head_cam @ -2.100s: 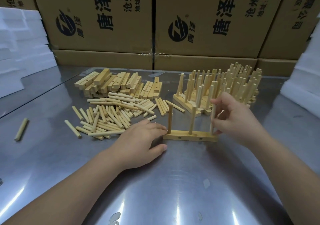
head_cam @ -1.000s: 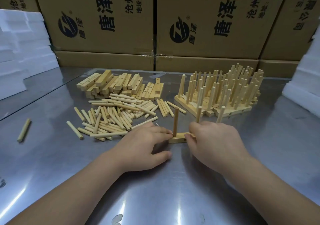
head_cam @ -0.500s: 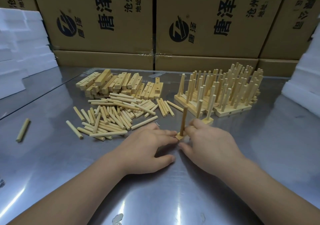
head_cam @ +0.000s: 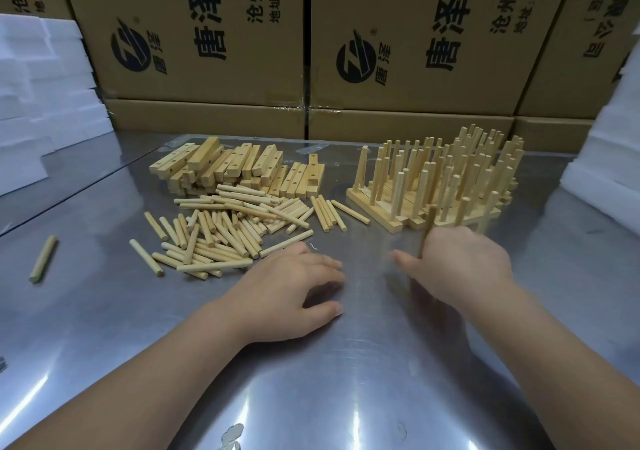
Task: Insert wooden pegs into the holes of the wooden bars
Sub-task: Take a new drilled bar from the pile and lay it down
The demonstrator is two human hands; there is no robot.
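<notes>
Gripping a pegged bar with the right hand, fingers curled down over it. Showing only one blurred peg above the knuckles; hiding the bar itself under the palm. Holding low, near the base, probably so the pegs ride upright and seated. Poised just in front of the finished stack, so most likely parking this one with the rest.

Resting the left hand flat on the table, fingers together and loosely straight, clamped on nothing. Lying right beside the loose pegs, handy for the next grab.

Further back, touching those pegs, a heap of empty bars with holes showing, all within easy reach. Off at far left, one stray peg, well apart from the heap.

Plenty left to fill, judging by both piles. Worth watching the set-down: crowded stack, leaning pegs, easy to knock.
</notes>
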